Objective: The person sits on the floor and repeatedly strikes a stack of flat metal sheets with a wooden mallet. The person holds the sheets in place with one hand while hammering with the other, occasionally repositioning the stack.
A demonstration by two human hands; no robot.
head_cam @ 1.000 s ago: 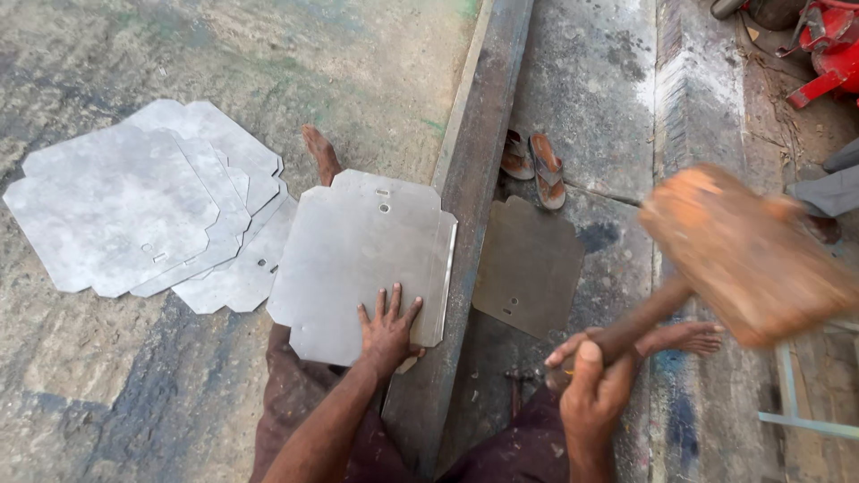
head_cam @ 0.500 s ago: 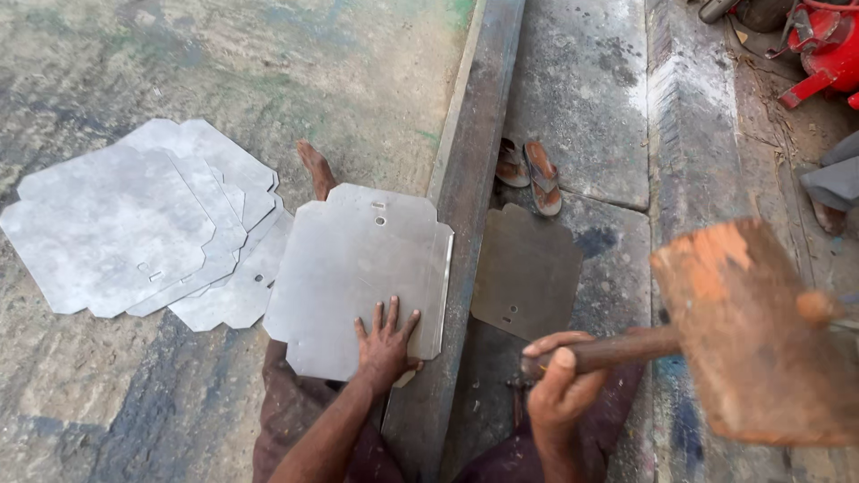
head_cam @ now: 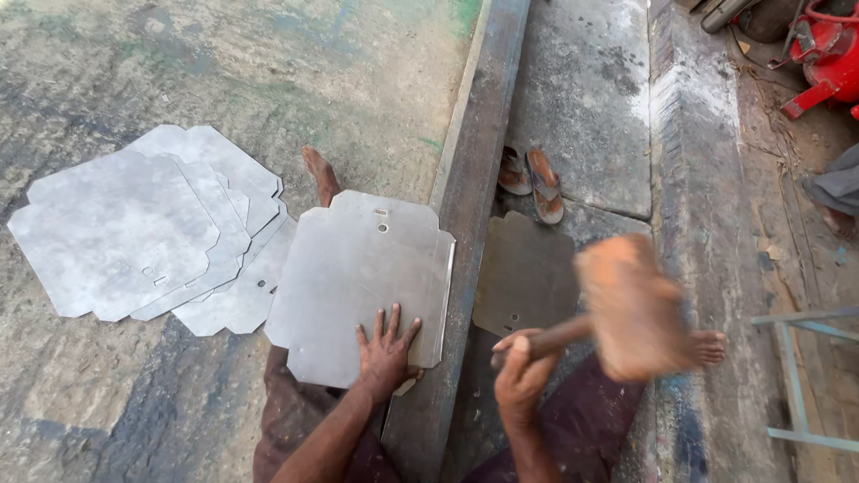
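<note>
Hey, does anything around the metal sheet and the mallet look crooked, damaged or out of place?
Nothing looks damaged. The sheet lies flat under the left hand. The stack of sheets is fanned unevenly, and sandals lie beside the steel beam.

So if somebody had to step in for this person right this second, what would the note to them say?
Left hand: flat, fingers spread, pressing the metal sheet down; its right edge lies against the long steel beam.
Right hand: closed grip on the handle of a wooden mallet, head raised and blurred by motion, beside the beam.
Nearby: a stack of cut sheets on the floor to the left; one darker sheet right of the beam.
Done: cannot tell whether the held sheet's edge is bent.
Left: apparently the stacked sheets, which lie flat.
</note>
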